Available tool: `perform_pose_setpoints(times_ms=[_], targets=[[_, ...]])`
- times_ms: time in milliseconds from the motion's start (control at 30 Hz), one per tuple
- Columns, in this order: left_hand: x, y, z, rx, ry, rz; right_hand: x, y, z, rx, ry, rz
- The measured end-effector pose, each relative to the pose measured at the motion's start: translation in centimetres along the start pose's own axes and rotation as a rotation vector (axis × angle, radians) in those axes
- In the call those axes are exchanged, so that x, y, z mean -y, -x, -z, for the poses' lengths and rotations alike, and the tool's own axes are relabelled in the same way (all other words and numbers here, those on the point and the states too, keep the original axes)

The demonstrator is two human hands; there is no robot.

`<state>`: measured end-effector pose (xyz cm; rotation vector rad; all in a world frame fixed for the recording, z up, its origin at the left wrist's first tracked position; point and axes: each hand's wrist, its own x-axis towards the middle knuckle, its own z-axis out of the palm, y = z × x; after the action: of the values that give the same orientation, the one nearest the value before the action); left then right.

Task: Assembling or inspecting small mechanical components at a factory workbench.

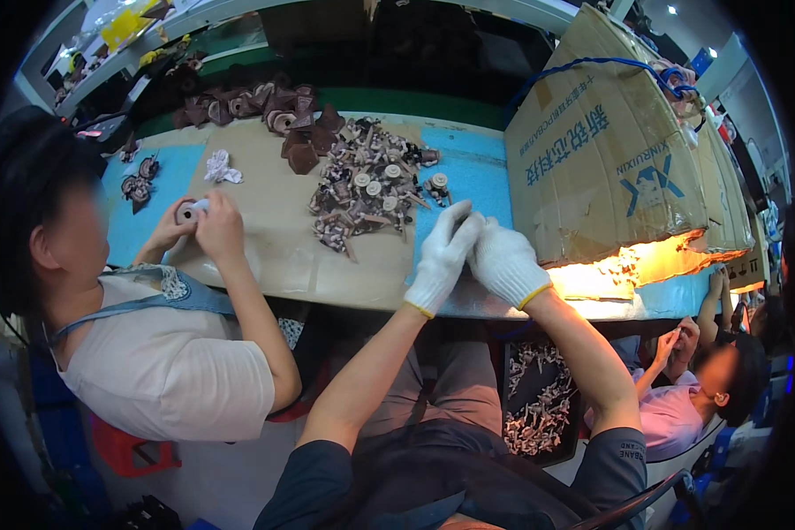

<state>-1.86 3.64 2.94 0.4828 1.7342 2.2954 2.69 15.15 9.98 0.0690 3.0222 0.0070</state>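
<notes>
My left hand [443, 252] and my right hand [506, 262] wear white knit gloves with yellow cuffs. They meet above the blue mat [473, 163], fingers closed and pressed together at the tips. Whatever lies between them is hidden by the gloves. Just beyond and to the left spreads a heap of small brown and beige figure-like parts [362, 190], several with pale round discs. One such part [437, 188] sits apart, near my left fingertips. Behind the heap are dark brown pointed pieces [302, 152].
A large cardboard box [583, 168] stands at right, with bright orange light under its lower edge. A black tray [514, 380] of small pale parts is beside my legs. At left a co-worker's hands [205, 225] hold a small round piece. Another person [680, 397] sits at right.
</notes>
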Motion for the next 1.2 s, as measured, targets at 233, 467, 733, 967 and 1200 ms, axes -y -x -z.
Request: perform_pose_setpoints(times_ms=[233, 467, 733, 967, 1200], targets=[[0.8, 0.4, -1.8, 0.03, 0.04, 0.035, -0.8, 0.7, -3.3, -0.145, -0.017, 0.076], [0.3, 0.0, -1.0, -0.058, -0.253, -0.069, -2.1, -0.2, -0.7, -0.056, -0.291, -0.036], [-1.1, 2.6, 3.5, 0.302, 0.525, 0.45, 0.2, 4.1, 0.1, -0.453, -0.661, 0.095], [-2.1, 4.7, 0.3, 0.101, -0.394, -0.032, -1.4, 4.4, -2.4, -0.178, -1.359, -0.232], [-8.3, -0.5, 4.8, -0.235, -0.655, -0.302, -2.6, 12.0, -3.7, -0.094, -1.319, -0.296]])
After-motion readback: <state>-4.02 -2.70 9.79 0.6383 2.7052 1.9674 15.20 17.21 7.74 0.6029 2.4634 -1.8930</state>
